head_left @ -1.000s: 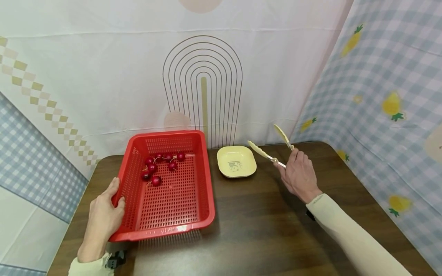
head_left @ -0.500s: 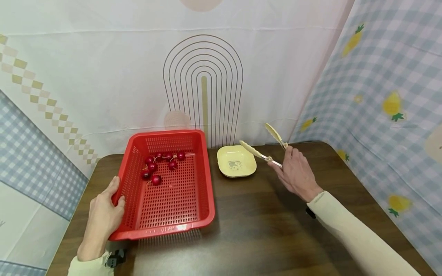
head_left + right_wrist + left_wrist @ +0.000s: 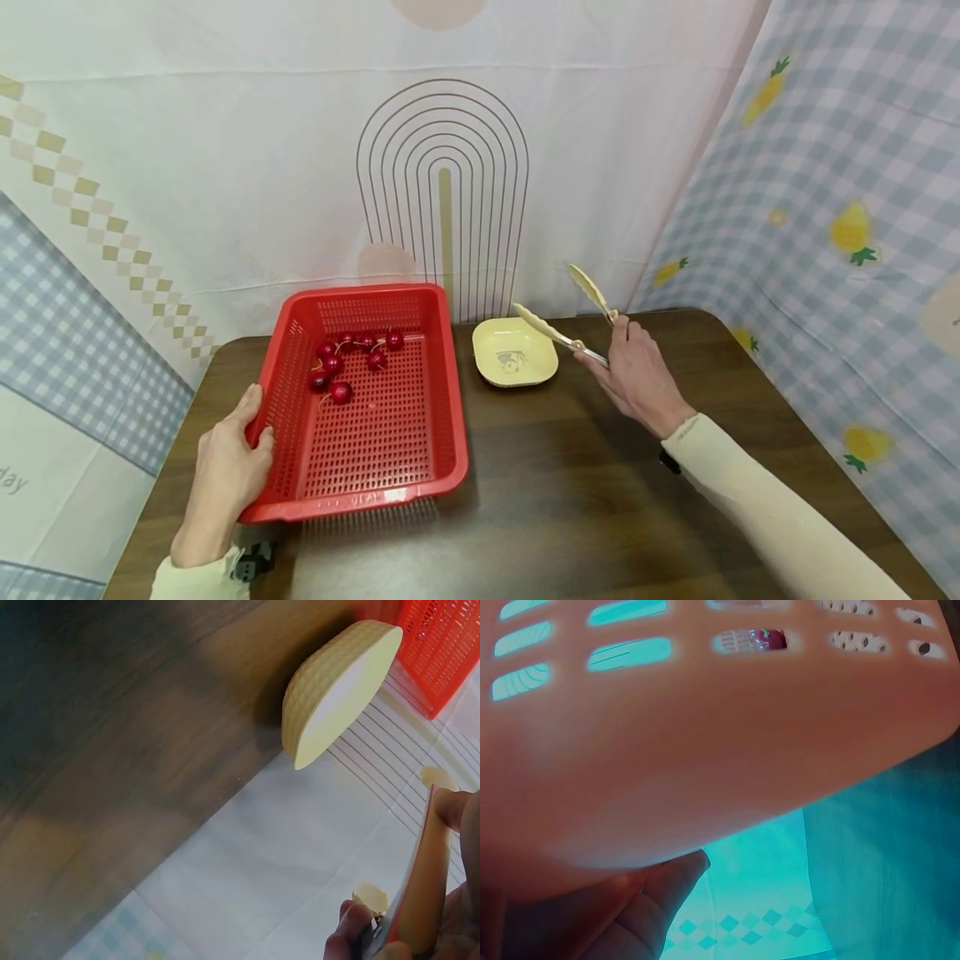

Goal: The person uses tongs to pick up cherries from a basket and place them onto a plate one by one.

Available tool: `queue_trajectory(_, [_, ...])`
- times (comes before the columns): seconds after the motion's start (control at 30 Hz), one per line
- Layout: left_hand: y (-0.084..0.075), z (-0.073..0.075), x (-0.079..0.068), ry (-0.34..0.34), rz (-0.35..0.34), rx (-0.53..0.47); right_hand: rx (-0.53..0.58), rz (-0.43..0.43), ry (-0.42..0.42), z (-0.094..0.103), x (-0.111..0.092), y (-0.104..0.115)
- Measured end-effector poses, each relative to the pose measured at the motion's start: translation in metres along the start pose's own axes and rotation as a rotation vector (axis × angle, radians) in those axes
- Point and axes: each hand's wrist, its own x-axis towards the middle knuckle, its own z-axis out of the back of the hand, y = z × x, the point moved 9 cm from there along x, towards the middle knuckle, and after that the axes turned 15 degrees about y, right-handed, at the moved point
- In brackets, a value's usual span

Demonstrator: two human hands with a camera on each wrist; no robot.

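My left hand (image 3: pixel 228 458) grips the left rim of a red perforated plastic basket (image 3: pixel 453 417), thumb over the inner side. Several dark red cherries (image 3: pixel 341 392) with stems lie grouped in the basket's left and back part. In the left wrist view the basket wall (image 3: pixel 705 750) fills most of the frame, and one cherry (image 3: pixel 769 639) shows through a slot. My right hand (image 3: pixel 641 379) holds a pair of tongs (image 3: pixel 551 333) with cream scalloped tips and metal arms. The tongs are spread apart, nothing between their tips, the nearer tip overlapping the small yellow dish's right edge in the head view.
A square yellow dish (image 3: pixel 487 367) with a panda print stands just right of the basket. Everything rests on a dark wooden table (image 3: pixel 525 500). A white cloth (image 3: pixel 262 167) hangs behind the table's back edge; a checked cloth (image 3: pixel 862 317) bounds the right side.
My right hand has moved left with the spread tongs, bringing their tips toward the yellow dish. The left hand, basket and cherries stay where they were.
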Motion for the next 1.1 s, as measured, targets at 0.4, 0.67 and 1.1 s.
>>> queue_trajectory(0.4, [-0.003,-0.001,0.001,0.006,0.018,0.002,-0.001,0.061,0.050,0.010,0.013,0.019])
queue_trajectory(0.67, [-0.001,0.000,0.000,0.002,0.025,0.000,-0.030,0.120,0.114,0.015,0.024,0.039])
queue_trajectory(1.1, [0.000,-0.001,0.000,0.004,0.019,-0.006,-0.120,0.111,0.167,0.016,0.035,0.058])
